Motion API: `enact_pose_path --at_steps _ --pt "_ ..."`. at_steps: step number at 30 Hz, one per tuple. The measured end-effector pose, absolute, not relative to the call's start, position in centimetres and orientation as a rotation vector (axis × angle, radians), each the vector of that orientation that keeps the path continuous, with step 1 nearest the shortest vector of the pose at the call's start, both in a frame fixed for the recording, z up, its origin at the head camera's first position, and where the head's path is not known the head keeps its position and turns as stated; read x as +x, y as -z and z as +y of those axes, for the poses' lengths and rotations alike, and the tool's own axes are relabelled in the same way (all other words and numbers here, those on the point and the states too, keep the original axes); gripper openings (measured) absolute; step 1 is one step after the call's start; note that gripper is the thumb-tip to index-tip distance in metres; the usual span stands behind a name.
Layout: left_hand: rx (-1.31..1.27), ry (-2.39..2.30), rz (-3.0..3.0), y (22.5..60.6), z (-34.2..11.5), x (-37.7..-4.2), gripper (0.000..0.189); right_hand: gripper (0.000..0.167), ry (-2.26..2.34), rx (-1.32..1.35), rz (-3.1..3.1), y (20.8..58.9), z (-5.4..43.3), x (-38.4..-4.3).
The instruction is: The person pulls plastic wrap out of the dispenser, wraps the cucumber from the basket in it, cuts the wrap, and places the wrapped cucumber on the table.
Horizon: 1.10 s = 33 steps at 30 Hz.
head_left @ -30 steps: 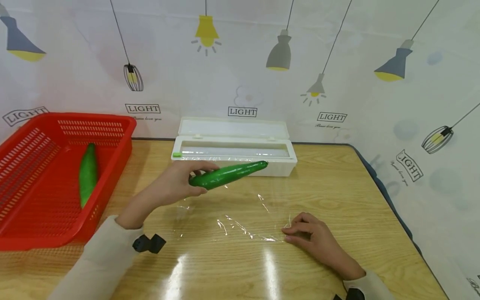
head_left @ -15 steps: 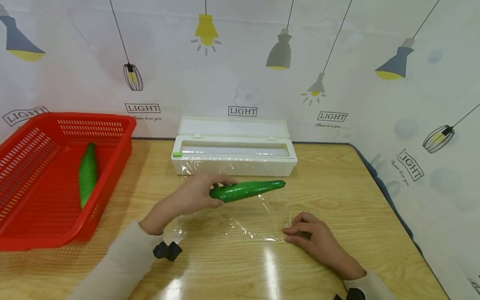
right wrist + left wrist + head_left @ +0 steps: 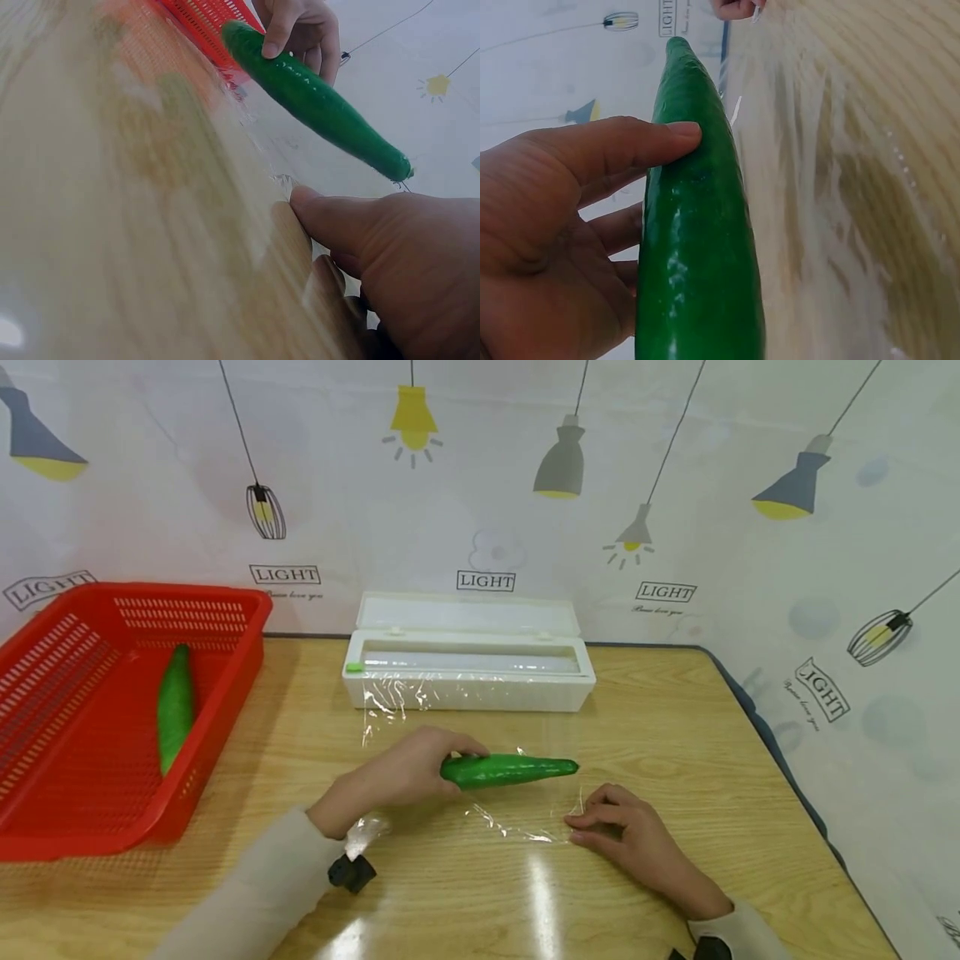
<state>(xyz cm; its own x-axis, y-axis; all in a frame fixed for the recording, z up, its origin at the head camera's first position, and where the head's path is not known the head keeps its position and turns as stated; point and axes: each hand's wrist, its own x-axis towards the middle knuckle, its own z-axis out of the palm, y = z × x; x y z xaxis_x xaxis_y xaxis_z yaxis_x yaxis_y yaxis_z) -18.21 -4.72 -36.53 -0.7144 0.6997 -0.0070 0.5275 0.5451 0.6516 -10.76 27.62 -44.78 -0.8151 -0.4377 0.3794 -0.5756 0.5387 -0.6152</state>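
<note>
My left hand [image 3: 408, 768] grips a green cucumber [image 3: 510, 770] by its thicker end, thumb on the near side, and holds it over a sheet of clear plastic wrap [image 3: 495, 827]. In the right wrist view the cucumber [image 3: 322, 101] hangs above the table, its narrow tip toward the right hand. My right hand [image 3: 630, 835] pinches a corner of the wrap between thumb and fingers, low over the table. The wrap runs back to an open white wrap dispenser [image 3: 472, 693] that has a roll inside.
On the left stands a red plastic basket [image 3: 247, 668] with a second cucumber [image 3: 176, 710] lying in it. A patterned backdrop [image 3: 480, 468] rises behind the wooden table [image 3: 675, 727]. On the dispenser's left end sits a small green slider [image 3: 355, 667].
The left hand has brought the cucumber nearer, lower and to the right, turning it almost level with the table's front edge. The right hand stays in place, still pinching the wrap.
</note>
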Motion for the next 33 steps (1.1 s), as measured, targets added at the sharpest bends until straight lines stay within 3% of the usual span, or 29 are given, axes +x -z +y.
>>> enact_pose_path --at_steps 33 --pt "1.051 -0.920 2.474 38.7 -4.4 -18.3 0.055 0.020 -1.141 0.867 -2.587 45.0 27.8 -10.8"
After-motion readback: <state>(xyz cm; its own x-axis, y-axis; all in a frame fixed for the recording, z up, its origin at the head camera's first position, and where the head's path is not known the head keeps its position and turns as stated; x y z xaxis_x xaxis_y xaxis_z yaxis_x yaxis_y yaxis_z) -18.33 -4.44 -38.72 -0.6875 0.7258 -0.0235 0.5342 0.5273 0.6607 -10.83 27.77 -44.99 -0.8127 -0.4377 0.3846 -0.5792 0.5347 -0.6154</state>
